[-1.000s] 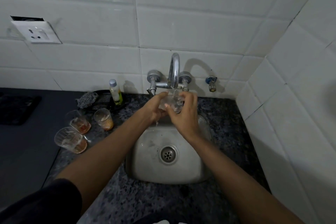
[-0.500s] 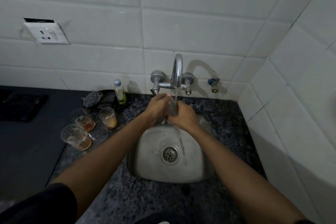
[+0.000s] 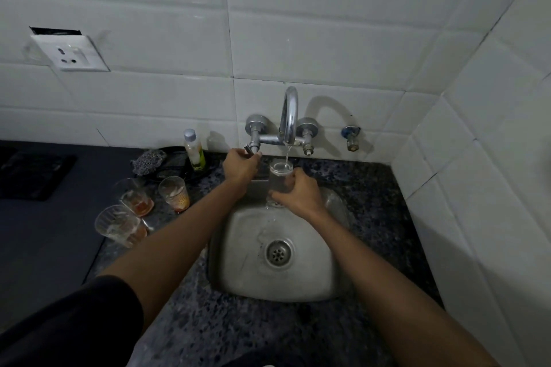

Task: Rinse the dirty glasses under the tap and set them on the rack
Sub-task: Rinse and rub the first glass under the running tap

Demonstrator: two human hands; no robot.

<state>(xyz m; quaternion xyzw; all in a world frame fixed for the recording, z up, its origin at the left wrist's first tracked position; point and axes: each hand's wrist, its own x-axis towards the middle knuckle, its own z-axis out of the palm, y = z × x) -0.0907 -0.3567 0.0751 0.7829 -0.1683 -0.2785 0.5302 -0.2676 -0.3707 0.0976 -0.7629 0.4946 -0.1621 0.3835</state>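
Note:
My right hand (image 3: 299,192) grips a clear glass (image 3: 278,177) upright over the back of the steel sink (image 3: 238,262). A thin stream of water runs from the chrome tap (image 3: 289,112) into the glass. My left hand (image 3: 240,165) is closed on the tap's left handle (image 3: 253,147). Three dirty glasses with orange-brown residue stand on the counter left of the sink: one near the front (image 3: 117,225), one behind it (image 3: 134,197), one closer to the sink (image 3: 174,192). No rack is in view.
A small bottle (image 3: 193,150) and a grey scrubber (image 3: 148,161) sit by a dark tray at the back left. A dark mat (image 3: 32,176) lies far left. Speckled granite counter (image 3: 372,202) surrounds the sink; tiled walls close the back and right. A socket (image 3: 70,52) is on the wall.
Both hands were rubbing the glass under the stream. Now my left hand has let go and moved up to the left tap handle, while my right hand holds the glass upright alone.

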